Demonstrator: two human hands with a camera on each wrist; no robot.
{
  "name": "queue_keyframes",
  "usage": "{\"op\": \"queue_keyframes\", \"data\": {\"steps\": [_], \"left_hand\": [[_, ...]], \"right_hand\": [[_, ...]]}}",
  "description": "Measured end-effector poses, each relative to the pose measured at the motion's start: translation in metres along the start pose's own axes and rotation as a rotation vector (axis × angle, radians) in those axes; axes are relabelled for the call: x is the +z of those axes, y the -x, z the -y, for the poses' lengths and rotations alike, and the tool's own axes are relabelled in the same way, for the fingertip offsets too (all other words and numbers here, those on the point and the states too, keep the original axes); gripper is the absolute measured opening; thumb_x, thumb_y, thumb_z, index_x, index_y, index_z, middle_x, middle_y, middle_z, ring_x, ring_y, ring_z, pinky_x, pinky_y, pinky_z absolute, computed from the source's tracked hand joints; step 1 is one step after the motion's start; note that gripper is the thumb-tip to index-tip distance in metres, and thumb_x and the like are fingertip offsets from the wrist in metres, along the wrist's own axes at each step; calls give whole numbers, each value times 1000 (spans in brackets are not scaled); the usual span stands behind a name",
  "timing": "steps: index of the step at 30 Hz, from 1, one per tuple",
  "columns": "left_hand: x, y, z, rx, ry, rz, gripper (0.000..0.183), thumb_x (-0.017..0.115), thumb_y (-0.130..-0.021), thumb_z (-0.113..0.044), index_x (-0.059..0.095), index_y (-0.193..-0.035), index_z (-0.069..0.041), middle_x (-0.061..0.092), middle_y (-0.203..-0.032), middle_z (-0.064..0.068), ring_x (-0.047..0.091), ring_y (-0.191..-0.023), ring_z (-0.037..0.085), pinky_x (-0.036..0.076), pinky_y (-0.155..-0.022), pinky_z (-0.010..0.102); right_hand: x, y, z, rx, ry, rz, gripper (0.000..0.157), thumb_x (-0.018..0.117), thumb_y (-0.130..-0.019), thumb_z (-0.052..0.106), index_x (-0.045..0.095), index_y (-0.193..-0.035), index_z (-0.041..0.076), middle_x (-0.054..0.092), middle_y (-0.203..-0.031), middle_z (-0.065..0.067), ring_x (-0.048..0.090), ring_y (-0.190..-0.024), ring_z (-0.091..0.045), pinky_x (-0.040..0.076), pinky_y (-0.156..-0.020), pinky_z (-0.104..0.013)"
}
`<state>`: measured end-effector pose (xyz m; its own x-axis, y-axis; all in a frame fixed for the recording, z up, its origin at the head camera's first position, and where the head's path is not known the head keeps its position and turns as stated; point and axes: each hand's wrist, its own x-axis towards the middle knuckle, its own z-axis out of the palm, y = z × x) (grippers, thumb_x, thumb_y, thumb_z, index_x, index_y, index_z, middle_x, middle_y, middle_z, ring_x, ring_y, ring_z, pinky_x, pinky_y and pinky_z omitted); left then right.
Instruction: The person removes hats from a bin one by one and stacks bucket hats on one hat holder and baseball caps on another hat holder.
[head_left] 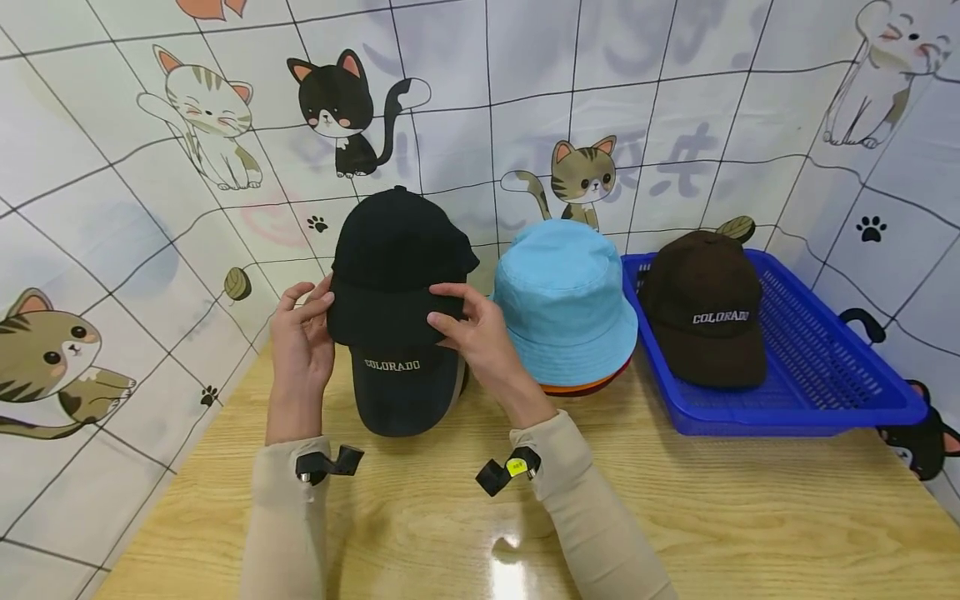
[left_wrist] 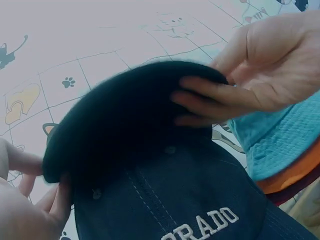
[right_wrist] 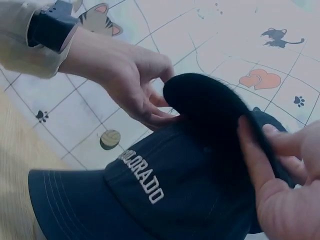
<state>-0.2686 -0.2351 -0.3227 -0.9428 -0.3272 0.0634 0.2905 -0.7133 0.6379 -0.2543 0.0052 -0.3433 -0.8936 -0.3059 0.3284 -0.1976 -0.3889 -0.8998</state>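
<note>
A plain black baseball cap (head_left: 397, 242) sits tilted over a dark COLORADO cap (head_left: 405, 400), its brim jutting toward me. My left hand (head_left: 302, 350) pinches the left edge of that brim. On the brim's right side my right hand (head_left: 480, 337) grips it, fingers underneath in the left wrist view. Below the raised brim (left_wrist: 135, 110), the lower cap's front (right_wrist: 165, 165) and white lettering show. Whatever holds up the dark cap is hidden.
Right of the caps stands a stack of bucket hats, a light blue one (head_left: 558, 292) on top, orange and dark red rims below. A blue plastic basket (head_left: 817, 412) farther right holds a brown COLORADO cap (head_left: 705, 308). A cat-print wall covering (head_left: 450, 67) backs the wooden table (head_left: 420, 517).
</note>
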Motion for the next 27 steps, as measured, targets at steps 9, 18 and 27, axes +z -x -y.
{"op": "queue_keyframes", "data": {"steps": [9,18,27], "left_hand": [[0,4,-8,-13,-86,51,21,65,-91,16,56,-96,-3,76,-104,15,73,-81,24,56,-64,28],[-8,1,-14,-111,-193,-5,17,66,-94,9,58,-90,-5,70,-105,8,68,-65,18,55,-59,26],[-16,-3,-15,-143,-299,25,17,71,-94,3,58,-93,-9,74,-105,3,71,-63,16,55,-56,26]], "right_hand": [[-2,2,11,35,-201,112,52,49,-100,-13,41,-151,-6,54,-137,-14,69,-109,-12,61,-86,-27],[3,0,3,120,-173,133,46,52,-101,-10,46,-147,-6,58,-76,3,73,-93,-14,63,-89,-43],[6,1,-6,114,-154,88,36,52,-105,-2,53,-141,-3,46,-63,3,72,-85,-15,63,-81,-37]]}}
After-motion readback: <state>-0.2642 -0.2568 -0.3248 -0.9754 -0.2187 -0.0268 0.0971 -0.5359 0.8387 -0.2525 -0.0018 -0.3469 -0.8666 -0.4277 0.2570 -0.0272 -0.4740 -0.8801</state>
